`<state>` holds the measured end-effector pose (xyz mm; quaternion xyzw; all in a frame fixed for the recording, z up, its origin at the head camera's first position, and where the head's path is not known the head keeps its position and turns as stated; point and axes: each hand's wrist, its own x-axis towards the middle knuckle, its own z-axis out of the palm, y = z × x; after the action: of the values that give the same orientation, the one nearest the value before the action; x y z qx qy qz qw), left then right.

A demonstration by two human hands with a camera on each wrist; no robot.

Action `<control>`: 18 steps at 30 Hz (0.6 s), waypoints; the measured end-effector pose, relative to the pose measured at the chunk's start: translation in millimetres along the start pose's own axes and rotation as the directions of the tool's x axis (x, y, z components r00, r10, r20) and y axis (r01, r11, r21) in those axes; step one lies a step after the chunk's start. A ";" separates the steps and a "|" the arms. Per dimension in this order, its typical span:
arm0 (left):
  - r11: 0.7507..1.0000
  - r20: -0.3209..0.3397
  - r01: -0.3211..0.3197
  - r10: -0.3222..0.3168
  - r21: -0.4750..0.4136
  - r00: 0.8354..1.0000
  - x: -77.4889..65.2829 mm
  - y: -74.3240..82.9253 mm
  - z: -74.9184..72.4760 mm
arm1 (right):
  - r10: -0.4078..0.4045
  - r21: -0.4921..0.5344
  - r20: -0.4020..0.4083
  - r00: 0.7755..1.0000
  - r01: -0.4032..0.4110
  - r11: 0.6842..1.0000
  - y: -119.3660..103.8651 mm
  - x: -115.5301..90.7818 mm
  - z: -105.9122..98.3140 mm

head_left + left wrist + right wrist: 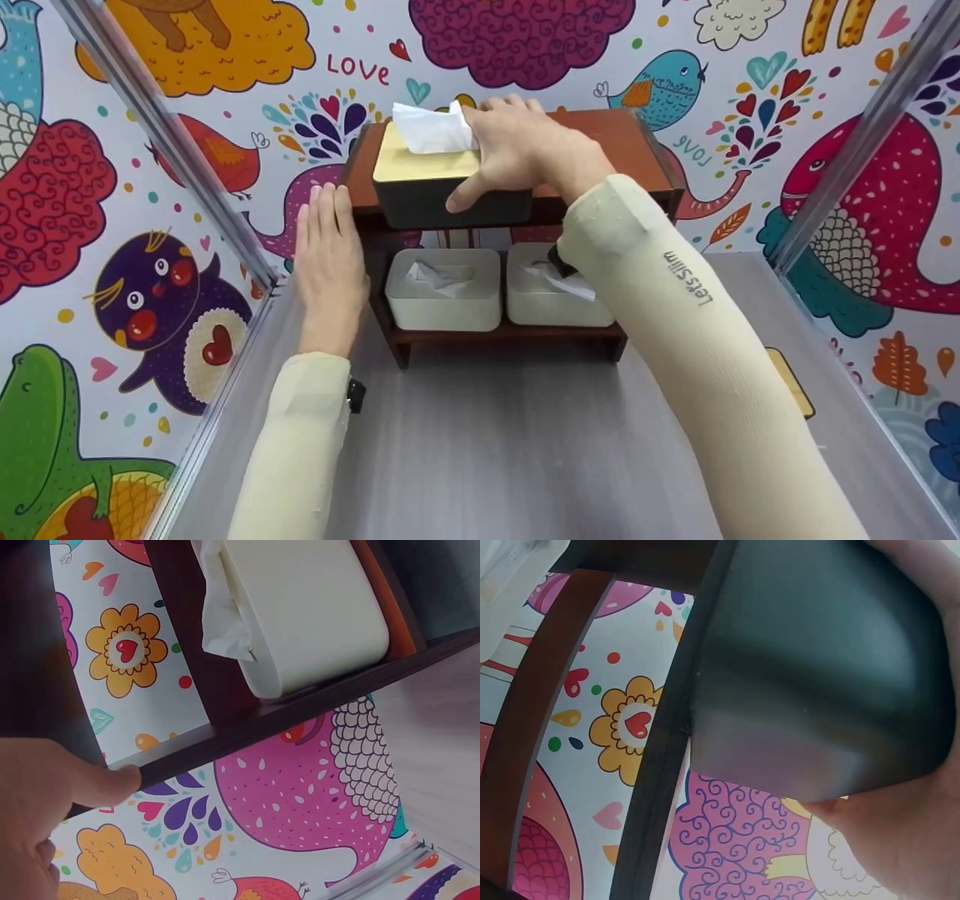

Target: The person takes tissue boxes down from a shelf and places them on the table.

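On the left end of the brown wooden shelf [615, 142] stands a black tissue box [420, 202] with a pale yellow lid and a white tissue sticking out. My right hand [517, 142] spans this box from above, thumb on its front, other fingers reaching behind. In the right wrist view the hand wraps the box's dark side [810, 675]. Straight-fingered, my left hand [330, 255] lies against the shelf's left side; its thumb [112, 784] touches the shelf edge in the left wrist view.
Two off-white tissue boxes, a left one [442, 311] and a right one [555, 311], stand on the lower tier. A yellow, dark-edged object [791, 382] lies at the right, partly behind my sleeve. Printed panels and metal posts [840, 127] enclose the grey surface [487, 435].
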<state>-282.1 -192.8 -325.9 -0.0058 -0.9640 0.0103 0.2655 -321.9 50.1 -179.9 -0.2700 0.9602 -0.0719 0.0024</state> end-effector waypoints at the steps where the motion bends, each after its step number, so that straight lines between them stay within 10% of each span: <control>1: 1.000 0.000 0.000 0.000 -0.002 1.000 0.2 0.4 -0.3 | -0.001 -0.003 -0.007 1.000 0.001 1.000 1.0 -0.6 -0.1; 18: 1.000 -0.033 -0.009 0.009 -0.002 0.999 -1.3 -0.5 -1.8 | -0.079 -0.001 -0.096 0.992 0.079 0.997 9.3 -23.6 -1.9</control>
<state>-280.0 -193.3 -325.0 -0.0105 -0.9595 0.0103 0.2814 -306.6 70.5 -180.1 -0.3040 0.9476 -0.0861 -0.0463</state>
